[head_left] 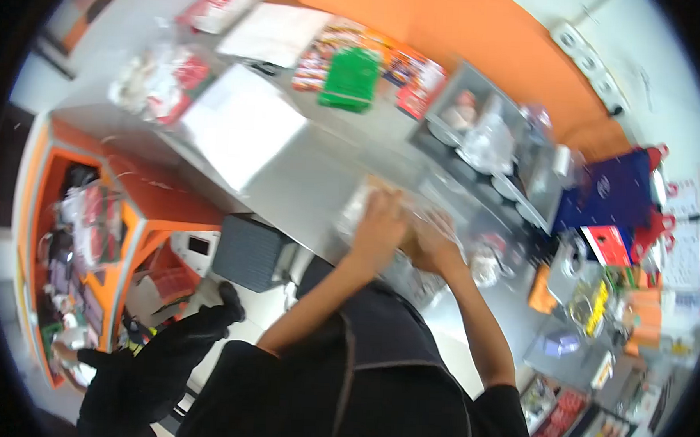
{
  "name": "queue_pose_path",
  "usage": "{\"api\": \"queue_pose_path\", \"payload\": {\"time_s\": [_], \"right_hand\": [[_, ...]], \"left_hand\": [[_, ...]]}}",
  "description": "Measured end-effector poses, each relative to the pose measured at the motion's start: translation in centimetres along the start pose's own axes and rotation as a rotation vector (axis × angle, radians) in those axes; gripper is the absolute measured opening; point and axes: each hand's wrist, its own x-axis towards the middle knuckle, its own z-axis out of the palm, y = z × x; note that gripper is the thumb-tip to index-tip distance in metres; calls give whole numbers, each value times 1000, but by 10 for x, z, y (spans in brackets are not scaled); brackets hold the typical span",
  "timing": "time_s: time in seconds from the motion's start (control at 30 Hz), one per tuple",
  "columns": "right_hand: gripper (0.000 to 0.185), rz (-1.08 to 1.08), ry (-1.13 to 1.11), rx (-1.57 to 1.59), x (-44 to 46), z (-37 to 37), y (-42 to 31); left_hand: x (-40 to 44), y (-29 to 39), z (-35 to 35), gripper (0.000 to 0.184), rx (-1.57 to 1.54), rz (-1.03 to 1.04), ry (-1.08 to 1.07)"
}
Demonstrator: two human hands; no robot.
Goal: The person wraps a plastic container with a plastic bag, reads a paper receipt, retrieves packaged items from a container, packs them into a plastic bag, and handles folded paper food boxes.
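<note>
At the near edge of a steel counter, both hands are close together on a crinkled clear plastic bag [353, 209]. Something tan or brown shows between them, too blurred to name. My left hand [383, 221] has its fingers bent over the left part of the bag. On the right part, my right hand [435, 242] is closed, with thin plastic lying over its fingers. Motion blur hides the exact fingertips. Just to the right of my right hand sits another clear bag with whitish contents [485, 269].
A white sheet [243, 126] and a green packet [351, 78] lie on the counter [312, 182]. A grey divided bin [481, 80] holds bags at the back. Left of me are a dark grey stool [247, 251], orange shelving [163, 195] and another person in black [156, 358].
</note>
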Motion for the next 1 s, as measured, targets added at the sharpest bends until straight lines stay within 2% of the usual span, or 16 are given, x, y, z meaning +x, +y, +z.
{"api": "queue_pose_path", "payload": {"time_s": [0.1, 0.17, 0.23, 0.3, 0.33, 0.37, 0.4, 0.47, 0.53, 0.57, 0.7, 0.73, 0.8, 0.83, 0.93, 1.0], "right_hand": [[79, 153, -207, -42, 5, 1, -16], [75, -3, -83, -47, 5, 10, -1], [74, 6, -125, -162, 4, 43, 31], [74, 35, -172, -278, 10, 68, 55], [74, -117, 13, -232, 4, 76, 65], [73, -255, 192, -189, -10, 79, 72], [74, -215, 119, -107, -14, 66, 61], [80, -118, -18, -75, -1, 59, 54], [91, 17, -141, -42, 5, 28, 33], [98, 98, -192, 38, 8, -17, -1], [108, 160, -239, 65, -2, -19, 1], [113, 144, -173, 77, -5, -11, 5], [118, 132, -101, 94, -8, -10, 7], [120, 139, -123, 131, -10, -17, 5], [123, 102, -74, 181, -15, -17, 7], [124, 51, -9, 191, -17, -15, 9]], "left_hand": [[-3, 12, -9, 32, 91, -39, 178], [-12, 39, -24, 34, -278, -72, 12], [-23, 64, -36, 41, -805, -118, -277], [-34, 65, 0, 45, -824, -144, -215], [-40, 62, 22, 49, -868, -160, -165], [-41, 55, 38, 49, -735, -220, -20], [-38, 53, 49, 50, -610, -273, 112], [-32, 41, 32, 52, -559, -402, -159], [-25, 27, 51, 49, -525, -419, -121], [-17, 25, 46, 46, -502, -437, -121], [-10, 14, 57, 37, -414, -450, -148], [-6, 12, 50, 37, -416, -445, -152], [5, 12, 24, 33, -533, -357, -349], [8, 13, 16, 33, -530, -354, -356], [16, 13, 6, 35, -698, -480, -386], [17, 7, 12, 41, -1015, -558, -436]]}}
